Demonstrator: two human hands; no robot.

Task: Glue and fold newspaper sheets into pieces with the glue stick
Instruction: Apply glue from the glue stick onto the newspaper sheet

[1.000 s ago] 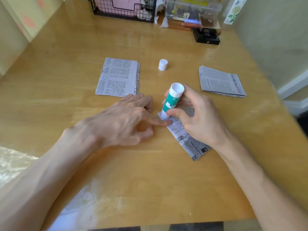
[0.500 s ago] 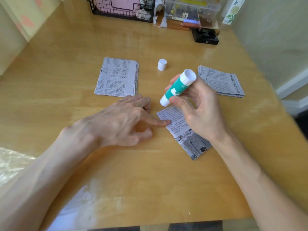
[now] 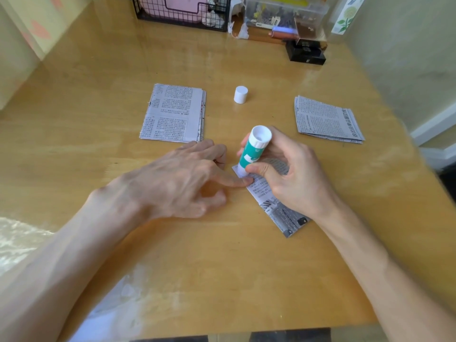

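A narrow folded newspaper strip (image 3: pixel 278 208) lies slantwise at the middle of the wooden table (image 3: pixel 222 267). My right hand (image 3: pixel 293 174) grips a green-and-white glue stick (image 3: pixel 254 149), its lower end down on the strip's far corner. My left hand (image 3: pixel 177 178) rests beside it, the index finger stretched out and pressing the strip's left edge near the glue tip. The stick's white cap (image 3: pixel 240 94) stands alone farther back. The strip's middle is hidden under my right hand.
A folded newspaper stack (image 3: pixel 174 113) lies back left and another newspaper pile (image 3: pixel 325 119) back right. A black wire basket (image 3: pixel 182 8), a clear plastic box (image 3: pixel 286 13) and a small black box (image 3: pixel 306 54) line the far edge. A wall runs along the right.
My right hand had lifted the glue stick off the paper half a second ago; now it has brought the tip back down onto the strip's far corner. My left hand stayed put.
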